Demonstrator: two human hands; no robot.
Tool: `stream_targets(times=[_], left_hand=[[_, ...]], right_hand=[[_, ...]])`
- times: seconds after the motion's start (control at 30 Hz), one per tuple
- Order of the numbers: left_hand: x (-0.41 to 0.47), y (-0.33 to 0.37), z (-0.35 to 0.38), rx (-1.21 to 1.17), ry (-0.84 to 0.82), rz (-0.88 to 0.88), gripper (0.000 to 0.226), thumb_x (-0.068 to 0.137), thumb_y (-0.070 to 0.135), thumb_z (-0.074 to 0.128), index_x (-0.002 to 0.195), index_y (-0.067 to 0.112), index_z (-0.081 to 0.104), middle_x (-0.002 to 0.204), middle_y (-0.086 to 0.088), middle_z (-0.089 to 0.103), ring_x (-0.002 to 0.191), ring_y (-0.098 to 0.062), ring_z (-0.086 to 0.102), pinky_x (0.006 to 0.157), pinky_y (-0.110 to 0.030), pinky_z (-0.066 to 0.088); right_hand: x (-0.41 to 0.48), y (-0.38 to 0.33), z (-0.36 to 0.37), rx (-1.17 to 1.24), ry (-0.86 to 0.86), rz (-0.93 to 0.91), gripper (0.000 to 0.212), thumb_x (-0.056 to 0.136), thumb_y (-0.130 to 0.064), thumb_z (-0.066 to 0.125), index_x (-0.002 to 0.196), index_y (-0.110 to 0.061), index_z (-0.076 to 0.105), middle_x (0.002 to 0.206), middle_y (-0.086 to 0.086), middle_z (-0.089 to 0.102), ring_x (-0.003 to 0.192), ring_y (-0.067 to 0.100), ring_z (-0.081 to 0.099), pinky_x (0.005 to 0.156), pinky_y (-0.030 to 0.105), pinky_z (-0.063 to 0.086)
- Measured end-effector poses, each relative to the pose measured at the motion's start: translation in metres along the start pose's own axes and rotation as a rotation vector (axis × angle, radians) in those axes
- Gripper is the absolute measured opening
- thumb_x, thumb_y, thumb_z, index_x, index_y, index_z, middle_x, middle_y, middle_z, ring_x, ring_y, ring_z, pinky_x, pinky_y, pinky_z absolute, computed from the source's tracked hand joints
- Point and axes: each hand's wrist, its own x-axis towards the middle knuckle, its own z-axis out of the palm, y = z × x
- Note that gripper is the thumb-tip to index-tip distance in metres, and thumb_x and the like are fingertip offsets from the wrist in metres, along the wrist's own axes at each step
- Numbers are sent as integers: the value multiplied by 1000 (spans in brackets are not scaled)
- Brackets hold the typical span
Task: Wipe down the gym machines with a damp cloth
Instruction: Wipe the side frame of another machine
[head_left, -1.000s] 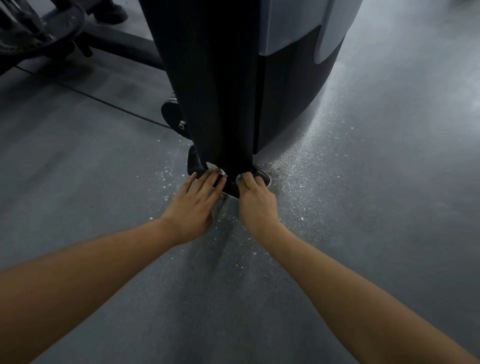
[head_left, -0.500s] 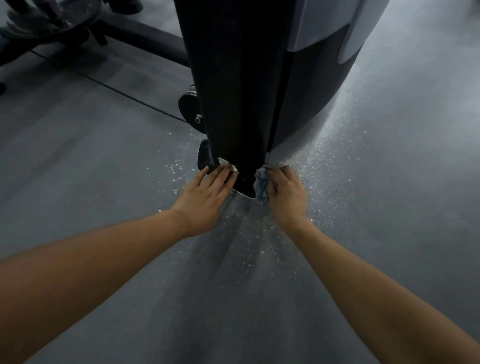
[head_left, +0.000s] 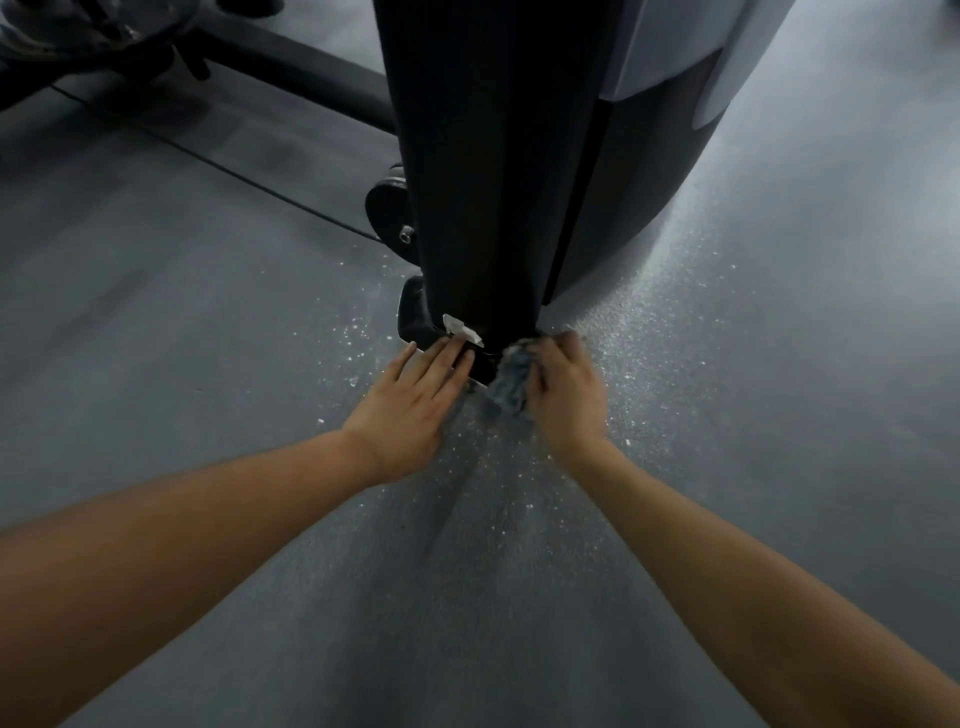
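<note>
Both my forearms reach down toward the floor (head_left: 208, 322). My left hand (head_left: 410, 402) lies flat with its fingers straight and close together. Its tips press on the black base foot (head_left: 415, 317), just below a white tag (head_left: 460, 328). My right hand (head_left: 569, 400) is the working grip, fingers curled round the bunched blue-grey cloth (head_left: 511, 382). The cloth is pushed against the bottom edge of the dark machine column (head_left: 483, 182), right where it meets the floor.

The cloth looks soft, light and floppy. Being damp, it probably drags a bit, so it is best held as a wad in the palm, not by a corner. I judge the machine heavy and rigid, unlikely to shift under wiping, so I can brace on the foot.

White specks (head_left: 353, 332) are scattered on the floor round the base. Farther off, a black roller wheel (head_left: 387, 210) sits at the column's left side. A pale grey shroud (head_left: 670, 41) is at upper right, and another machine's dark frame tube (head_left: 291, 67) at top left.
</note>
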Motion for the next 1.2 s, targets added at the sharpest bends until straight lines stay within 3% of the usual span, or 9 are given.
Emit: stream_targets(times=[0.1, 0.17, 0.37, 0.5, 0.6, 0.73, 0.93, 1.07, 1.2], left_hand=[[-4, -3, 3, -35, -28, -30, 87, 102, 41, 38, 170, 10, -7, 178, -19, -6, 166, -35, -1, 135, -53, 5], [-5, -2, 3, -69, -49, -51, 85, 101, 40, 38, 170, 9, 1, 178, -19, 0, 165, -35, 4, 135, -51, 7], [-5, -6, -18, -375, 124, -215, 76, 92, 33, 62, 159, 6, 39, 164, -19, 39, 148, -36, 42, 120, -51, 43], [-2, -11, -34, -501, 192, -348, 68, 90, 33, 71, 150, 9, 49, 155, -16, 48, 138, -34, 50, 110, -50, 49], [-1, -17, -30, -480, 91, -396, 75, 91, 43, 70, 154, 13, 44, 159, -13, 42, 145, -31, 43, 118, -48, 42], [-6, -32, -16, -354, -58, -339, 107, 86, 68, 70, 167, 18, 22, 174, -14, 18, 161, -33, 19, 131, -52, 24], [-8, -24, -19, -297, -371, -342, 141, 76, 80, 76, 170, 22, -11, 177, -15, -15, 165, -35, -11, 133, -59, 1], [-13, -25, -21, -253, -376, -329, 143, 77, 76, 78, 169, 23, -18, 176, -15, -21, 164, -35, -15, 133, -58, -1], [-26, -33, -13, -243, -399, -382, 146, 76, 81, 76, 168, 23, -22, 176, -14, -23, 164, -34, -16, 133, -57, -2]], right_hand=[[3, 7, -4, 52, 45, 231, 20, 102, -13, 59, 122, -18, 60, 123, -1, 53, 94, 23, 61, 71, 37, 54], [-5, -6, -1, 82, 5, 229, 21, 100, -12, 62, 119, -20, 57, 125, -4, 54, 94, 19, 60, 73, 33, 50], [-9, -48, -10, 117, -158, 20, 18, 100, -19, 67, 117, -20, 65, 124, -3, 55, 99, 20, 60, 79, 35, 56], [1, -66, -30, -30, -183, -401, 20, 99, -17, 70, 118, -12, 71, 128, 3, 55, 106, 17, 61, 86, 27, 56], [13, -67, -28, -282, -213, -705, 39, 94, -14, 74, 132, -9, 65, 145, 10, 51, 127, 26, 56, 92, 37, 59], [27, -31, -11, -830, -360, -1056, 55, 95, -21, 69, 147, -8, 56, 160, 15, 44, 150, 37, 38, 120, 52, 37], [31, 2, -18, -1048, -403, -1211, 73, 100, -21, 65, 163, -5, 32, 170, 18, 29, 156, 38, 29, 128, 49, 19], [44, -29, -12, -1037, -411, -1241, 62, 95, -18, 73, 151, -7, 49, 162, 16, 38, 148, 35, 38, 122, 47, 38], [62, -84, 12, -1057, -375, -1216, 62, 95, -27, 73, 150, -8, 52, 163, 18, 37, 147, 36, 38, 123, 49, 33]])
